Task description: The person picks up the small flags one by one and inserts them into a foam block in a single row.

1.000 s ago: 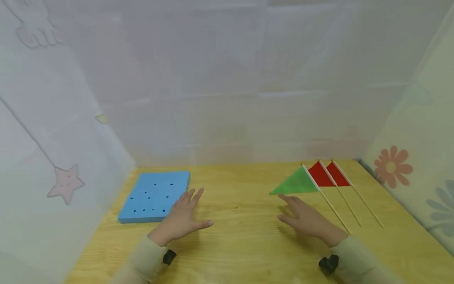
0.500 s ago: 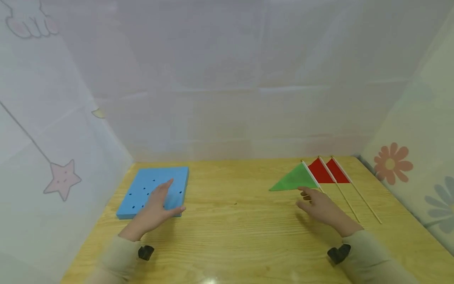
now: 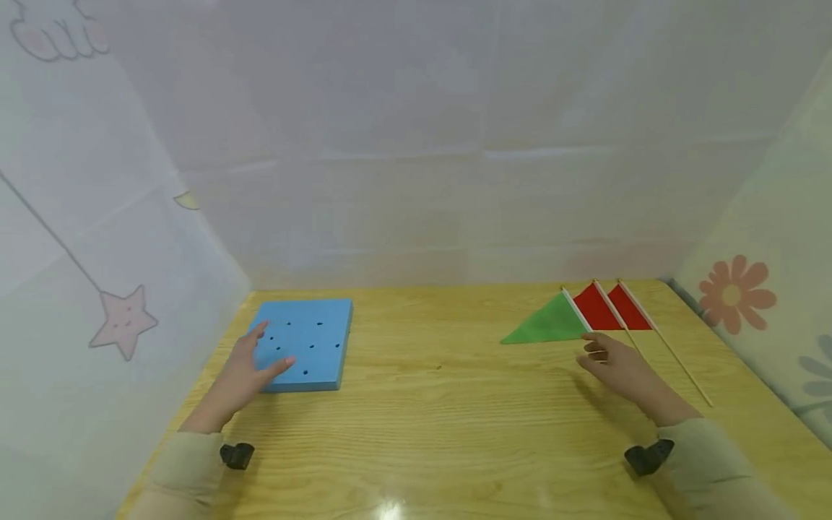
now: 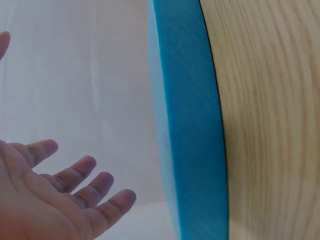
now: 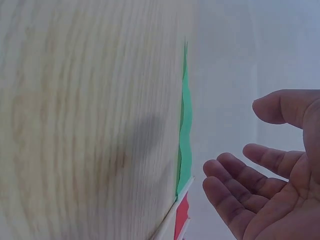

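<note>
A blue foam block (image 3: 302, 312) with several small holes in its top lies at the table's left side. Over its left part hovers my left hand (image 3: 237, 379), fingers spread and thumb apart; in the left wrist view a gap shows between the fingers (image 4: 102, 185) and the block's blue side (image 4: 195, 130). On the right lie a green flag (image 3: 546, 323) and two red flags (image 3: 594, 307), (image 3: 630, 309) on thin wooden sticks. My right hand (image 3: 624, 372) hangs above the green flag's stick, fingers loosely bent, holding nothing; it hides part of that stick.
The wooden table (image 3: 429, 419) meets a pale cloth wall (image 3: 416, 180) at the back. Patterned cloth stands at both sides, with a pink star (image 3: 123, 321) at left and a red flower (image 3: 737, 296) at right. Each sleeved wrist wears a small black camera (image 3: 237, 456).
My left hand has moved left from the block's right edge to over its left part. My right hand has shifted right, from the green flag's tip to its stick. Block and flags look unmoved.
</note>
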`<state>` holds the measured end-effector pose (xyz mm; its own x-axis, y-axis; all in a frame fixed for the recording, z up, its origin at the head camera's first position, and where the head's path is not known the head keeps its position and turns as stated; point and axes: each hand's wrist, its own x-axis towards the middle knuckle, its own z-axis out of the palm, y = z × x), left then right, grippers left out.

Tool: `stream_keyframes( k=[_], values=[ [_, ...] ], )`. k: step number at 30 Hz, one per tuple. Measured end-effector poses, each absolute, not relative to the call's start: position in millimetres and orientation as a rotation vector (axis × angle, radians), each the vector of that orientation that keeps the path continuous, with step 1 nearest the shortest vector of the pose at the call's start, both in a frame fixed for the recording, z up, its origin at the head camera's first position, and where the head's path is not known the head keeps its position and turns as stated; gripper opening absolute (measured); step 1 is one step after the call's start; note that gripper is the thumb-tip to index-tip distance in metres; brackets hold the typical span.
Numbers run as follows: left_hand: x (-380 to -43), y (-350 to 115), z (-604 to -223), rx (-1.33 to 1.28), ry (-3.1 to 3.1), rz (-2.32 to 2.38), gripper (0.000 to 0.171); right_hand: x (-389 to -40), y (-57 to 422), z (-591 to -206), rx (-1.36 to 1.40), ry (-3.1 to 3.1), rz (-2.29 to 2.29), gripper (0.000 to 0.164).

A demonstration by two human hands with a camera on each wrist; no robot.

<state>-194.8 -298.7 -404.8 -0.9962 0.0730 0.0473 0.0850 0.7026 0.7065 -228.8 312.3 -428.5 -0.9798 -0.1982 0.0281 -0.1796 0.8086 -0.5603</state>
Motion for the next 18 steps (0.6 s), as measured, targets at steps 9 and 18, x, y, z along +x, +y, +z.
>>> stream_keyframes(
  k=[9,18],
  values=[
    [-195.7,-323.4,-406.7,0.125,-2.815,-1.415,0.099,-228.1,334.4,-428.9,-0.147,2.897,-1.061,0.058],
    [-195.4,-338.8,-411.2,0.224,-2.805,-1.48,0.102,-227.5,355.3,-437.8,-0.061,2.834,-1.17,0.058]
  ],
)
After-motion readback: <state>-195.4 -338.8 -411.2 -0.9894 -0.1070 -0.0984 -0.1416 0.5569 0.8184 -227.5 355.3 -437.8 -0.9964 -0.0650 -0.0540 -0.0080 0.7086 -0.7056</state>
